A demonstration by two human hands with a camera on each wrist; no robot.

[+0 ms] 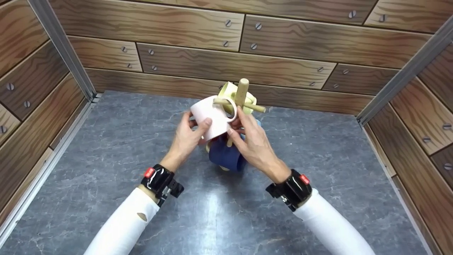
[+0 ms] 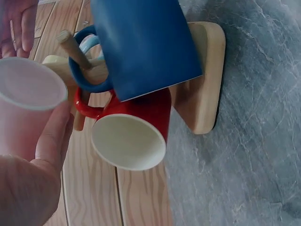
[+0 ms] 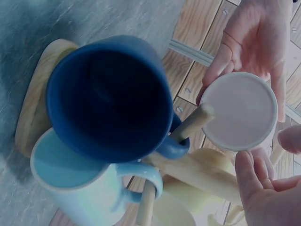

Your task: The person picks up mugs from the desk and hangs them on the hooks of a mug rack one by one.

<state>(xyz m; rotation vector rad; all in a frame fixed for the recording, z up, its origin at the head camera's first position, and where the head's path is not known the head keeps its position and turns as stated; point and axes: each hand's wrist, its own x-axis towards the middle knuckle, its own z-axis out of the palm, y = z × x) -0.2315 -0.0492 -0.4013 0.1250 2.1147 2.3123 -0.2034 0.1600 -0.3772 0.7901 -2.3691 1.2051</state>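
Note:
A pale pink mug [image 1: 208, 115] is tilted at the upper part of a wooden mug tree [image 1: 242, 91]. Its handle loop is round an upper peg [image 1: 222, 101] in the head view. My left hand [image 1: 185, 136] grips the mug's body, thumb on the near side and fingers round the far side. At the handle and lower edge, my right hand [image 1: 257, 143] pinches the mug between thumb and fingers. Right below hangs a dark blue mug [image 1: 226, 154], with a red mug [image 2: 131, 129] beside it in the left wrist view.
A light blue mug [image 3: 84, 183] hangs beside the dark blue one. Behind the post is a yellow mug [image 1: 230, 90]. The tree's wooden base [image 2: 211, 77] stands on a grey marbled surface [image 1: 141, 141]. Wood-plank walls [image 1: 191, 56] enclose the back and sides.

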